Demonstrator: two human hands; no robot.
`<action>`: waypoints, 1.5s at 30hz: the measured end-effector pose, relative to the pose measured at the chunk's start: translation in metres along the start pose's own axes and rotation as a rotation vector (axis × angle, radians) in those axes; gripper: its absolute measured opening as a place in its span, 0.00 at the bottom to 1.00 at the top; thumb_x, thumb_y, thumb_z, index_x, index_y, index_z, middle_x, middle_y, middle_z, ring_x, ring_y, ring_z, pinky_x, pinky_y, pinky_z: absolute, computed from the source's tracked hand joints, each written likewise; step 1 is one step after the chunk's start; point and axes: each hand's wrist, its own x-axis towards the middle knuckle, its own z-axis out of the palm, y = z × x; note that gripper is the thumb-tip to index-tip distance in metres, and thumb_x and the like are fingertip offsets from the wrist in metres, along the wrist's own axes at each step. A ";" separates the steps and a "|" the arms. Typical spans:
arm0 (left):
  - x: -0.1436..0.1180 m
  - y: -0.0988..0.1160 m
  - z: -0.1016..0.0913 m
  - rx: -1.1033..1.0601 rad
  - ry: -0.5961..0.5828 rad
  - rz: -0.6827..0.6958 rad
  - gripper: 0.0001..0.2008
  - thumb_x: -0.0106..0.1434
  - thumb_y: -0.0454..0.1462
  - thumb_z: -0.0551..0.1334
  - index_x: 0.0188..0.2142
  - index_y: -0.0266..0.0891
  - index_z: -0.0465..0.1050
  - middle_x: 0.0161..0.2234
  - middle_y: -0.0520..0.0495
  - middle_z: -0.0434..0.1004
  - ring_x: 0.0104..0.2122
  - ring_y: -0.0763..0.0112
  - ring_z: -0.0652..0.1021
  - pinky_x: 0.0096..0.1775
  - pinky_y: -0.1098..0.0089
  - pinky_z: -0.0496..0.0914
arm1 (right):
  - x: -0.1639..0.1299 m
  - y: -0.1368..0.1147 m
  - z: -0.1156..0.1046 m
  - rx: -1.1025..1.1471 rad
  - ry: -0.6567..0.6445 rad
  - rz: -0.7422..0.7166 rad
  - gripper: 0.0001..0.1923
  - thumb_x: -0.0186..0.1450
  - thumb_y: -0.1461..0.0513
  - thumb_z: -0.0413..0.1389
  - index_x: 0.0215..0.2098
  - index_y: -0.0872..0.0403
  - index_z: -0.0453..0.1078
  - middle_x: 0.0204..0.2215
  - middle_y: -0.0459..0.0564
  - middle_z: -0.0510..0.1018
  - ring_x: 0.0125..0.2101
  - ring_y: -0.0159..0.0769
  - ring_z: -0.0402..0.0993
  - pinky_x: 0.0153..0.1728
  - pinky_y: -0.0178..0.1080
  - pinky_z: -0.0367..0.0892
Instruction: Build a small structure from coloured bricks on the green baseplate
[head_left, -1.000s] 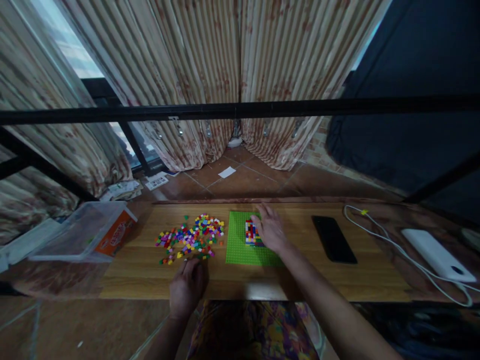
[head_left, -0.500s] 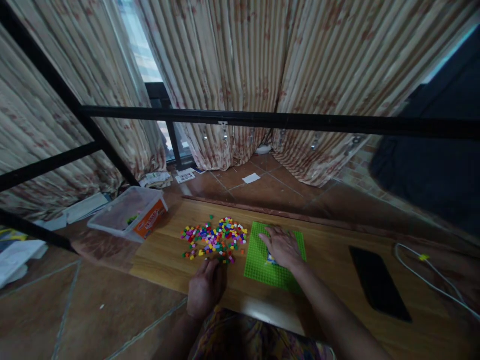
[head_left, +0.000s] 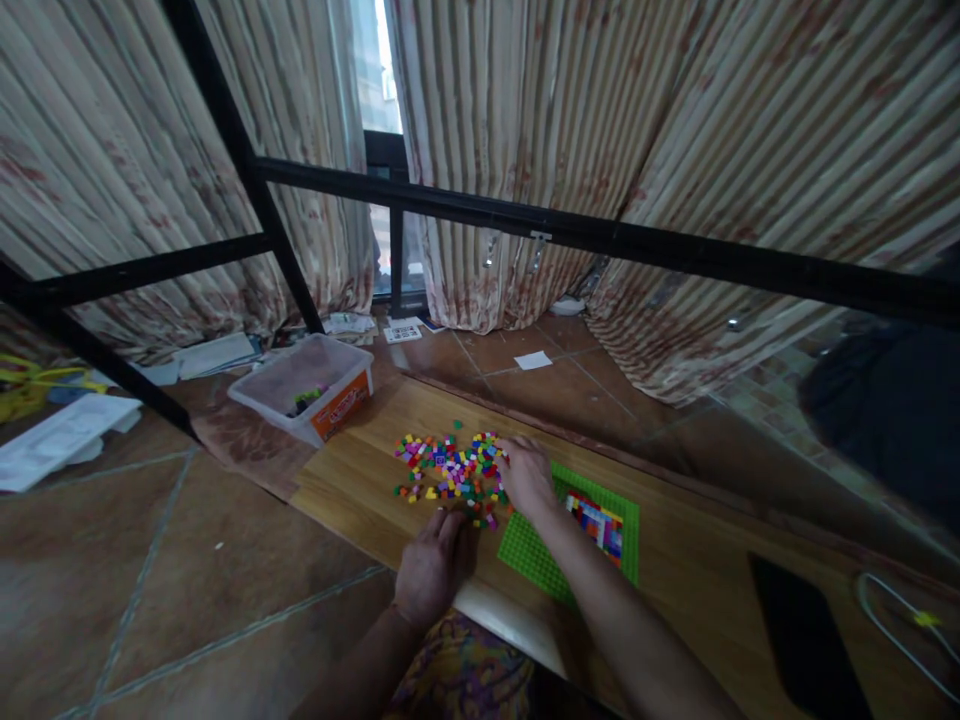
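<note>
My left hand rests at the near edge of the wooden board, just in front of a spread of small coloured building bricks. Its fingers are closed together, and a tiny pale spot shows at the fingertips, too small to name. My right hand reaches over the right side of the loose bricks, fingers bent and pressed together; what lies between them is hidden. Under my right forearm lies a green studded baseplate. On it sits a block of rows of coloured bricks, partly covered by the forearm.
A clear plastic tub with an orange label and some pieces inside stands at the board's far left. On the right lie a black flat phone-like slab and a white cable. A black metal rail crosses beyond, before striped curtains.
My right hand has moved left from the baseplate to the loose bricks, uncovering the assembled rows. My left hand stays by the bricks. The view has turned left and tilted.
</note>
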 end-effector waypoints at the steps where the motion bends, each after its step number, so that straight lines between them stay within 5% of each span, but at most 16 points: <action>1: 0.000 0.000 0.000 -0.004 -0.001 0.001 0.10 0.67 0.39 0.52 0.43 0.41 0.69 0.35 0.45 0.74 0.33 0.71 0.78 0.34 0.73 0.72 | 0.006 -0.003 0.004 -0.022 -0.018 -0.001 0.13 0.66 0.63 0.51 0.45 0.50 0.74 0.42 0.51 0.77 0.45 0.43 0.68 0.48 0.42 0.59; 13: -0.002 -0.003 0.003 -0.010 -0.015 -0.005 0.09 0.67 0.38 0.53 0.43 0.41 0.69 0.36 0.45 0.74 0.33 0.70 0.78 0.35 0.71 0.72 | 0.023 -0.014 0.017 -0.070 -0.110 -0.041 0.14 0.65 0.67 0.49 0.43 0.51 0.75 0.40 0.52 0.78 0.45 0.43 0.68 0.49 0.42 0.59; 18: -0.001 -0.002 0.001 0.016 -0.015 -0.004 0.09 0.67 0.39 0.53 0.42 0.41 0.69 0.34 0.46 0.74 0.32 0.70 0.77 0.33 0.72 0.71 | 0.017 -0.018 0.007 0.053 -0.025 -0.017 0.14 0.65 0.67 0.49 0.45 0.52 0.73 0.42 0.53 0.77 0.44 0.41 0.71 0.48 0.40 0.62; 26: -0.001 -0.003 0.000 0.047 -0.016 0.019 0.09 0.67 0.39 0.53 0.43 0.41 0.69 0.35 0.47 0.74 0.32 0.71 0.77 0.32 0.73 0.70 | -0.075 -0.013 -0.037 0.533 0.202 0.034 0.12 0.67 0.64 0.50 0.44 0.50 0.72 0.40 0.49 0.76 0.41 0.37 0.74 0.43 0.38 0.68; 32: 0.002 -0.002 -0.005 0.092 -0.036 0.059 0.10 0.68 0.39 0.51 0.44 0.41 0.68 0.36 0.47 0.75 0.33 0.69 0.78 0.33 0.72 0.70 | -0.145 0.037 -0.059 0.555 0.297 0.243 0.11 0.67 0.57 0.52 0.42 0.48 0.74 0.43 0.51 0.77 0.44 0.39 0.74 0.46 0.40 0.68; 37: 0.001 -0.005 -0.003 0.124 -0.024 0.059 0.11 0.68 0.39 0.52 0.45 0.40 0.69 0.37 0.45 0.76 0.34 0.68 0.78 0.33 0.72 0.70 | -0.150 0.077 -0.070 0.535 0.351 0.340 0.13 0.65 0.55 0.52 0.42 0.51 0.75 0.40 0.52 0.78 0.41 0.40 0.75 0.45 0.43 0.68; 45: 0.002 -0.004 -0.003 0.167 -0.015 0.056 0.12 0.67 0.40 0.52 0.45 0.40 0.70 0.38 0.45 0.77 0.33 0.68 0.78 0.32 0.72 0.70 | -0.134 0.070 -0.057 0.526 0.286 0.228 0.09 0.66 0.61 0.52 0.39 0.50 0.75 0.39 0.50 0.78 0.39 0.37 0.75 0.42 0.39 0.69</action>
